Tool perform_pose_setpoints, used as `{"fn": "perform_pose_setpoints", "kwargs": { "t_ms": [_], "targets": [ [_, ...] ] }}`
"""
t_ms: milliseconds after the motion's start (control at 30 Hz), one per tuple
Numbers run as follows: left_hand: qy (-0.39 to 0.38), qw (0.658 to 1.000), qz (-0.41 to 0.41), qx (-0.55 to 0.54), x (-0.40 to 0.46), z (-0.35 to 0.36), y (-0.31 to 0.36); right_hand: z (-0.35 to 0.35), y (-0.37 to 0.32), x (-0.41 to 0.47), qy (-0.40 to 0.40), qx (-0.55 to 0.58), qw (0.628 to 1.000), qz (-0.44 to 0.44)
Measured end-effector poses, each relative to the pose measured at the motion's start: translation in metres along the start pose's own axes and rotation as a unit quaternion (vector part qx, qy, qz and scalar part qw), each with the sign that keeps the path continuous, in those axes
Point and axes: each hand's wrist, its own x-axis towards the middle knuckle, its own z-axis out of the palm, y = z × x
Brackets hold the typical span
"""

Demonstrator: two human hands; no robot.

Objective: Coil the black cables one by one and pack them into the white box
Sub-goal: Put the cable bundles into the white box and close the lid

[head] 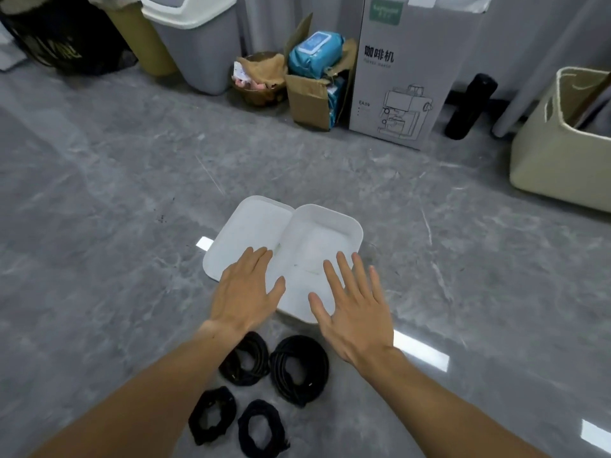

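A white box (330, 226) sits on the grey floor with its white lid (251, 223) lying beside it on the left. My left hand (246, 292) is spread flat over the lid's near edge, fingers straight. Over the box's near side my right hand (352, 305) is spread flat, holding nothing. Several coiled black cables lie on the floor below my wrists: a large coil (299, 368), a coil (246, 358) partly under my left forearm, and two smaller coils (213, 414) (261, 428) nearest me. No cable shows inside the box.
Along the far wall stand a grey bin (195, 44), a brown cardboard box (314, 94) with a blue packet, a tall grey coffee-machine carton (406, 77), a black bottle (471, 105) and a beige basket (558, 150) at the right.
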Motion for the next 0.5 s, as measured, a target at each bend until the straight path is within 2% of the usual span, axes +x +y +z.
{"fn": "perform_pose_setpoints", "kwargs": {
  "t_ms": [300,400,500],
  "targets": [
    [0.015,0.999,-0.042,0.009,0.042,-0.004,0.009,-0.006,0.028,0.051,0.003,-0.039,0.998,-0.045],
    [0.015,0.998,-0.055,0.016,0.054,0.004,0.002,0.005,0.034,0.067,0.028,-0.039,0.997,-0.058],
    [0.017,0.997,-0.066,0.023,0.067,0.02,-0.006,0.022,0.04,0.081,0.018,-0.031,0.997,-0.07]
  ]
}}
